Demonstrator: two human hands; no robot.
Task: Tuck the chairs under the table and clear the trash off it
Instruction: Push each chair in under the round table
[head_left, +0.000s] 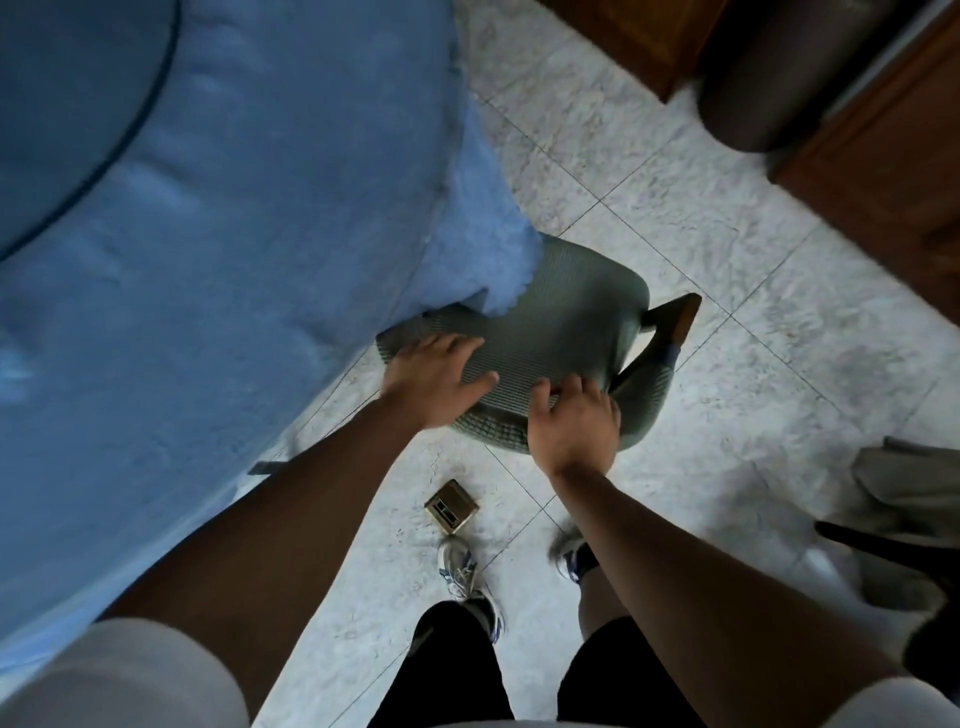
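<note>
A person's left hand (436, 382) and right hand (574, 421) press on the back of a grey chair (550, 332). Each grip is open, palms and fingers flat on the fabric rather than wrapped round it. The chair's seat is partly under the worktop (218, 218), whose blue cloth drapes over its front edge. A further push could snag or drag that cloth. A small brass box (451, 506) on the floor (701, 218) lies just ahead of the feet, a likely trip.
</note>
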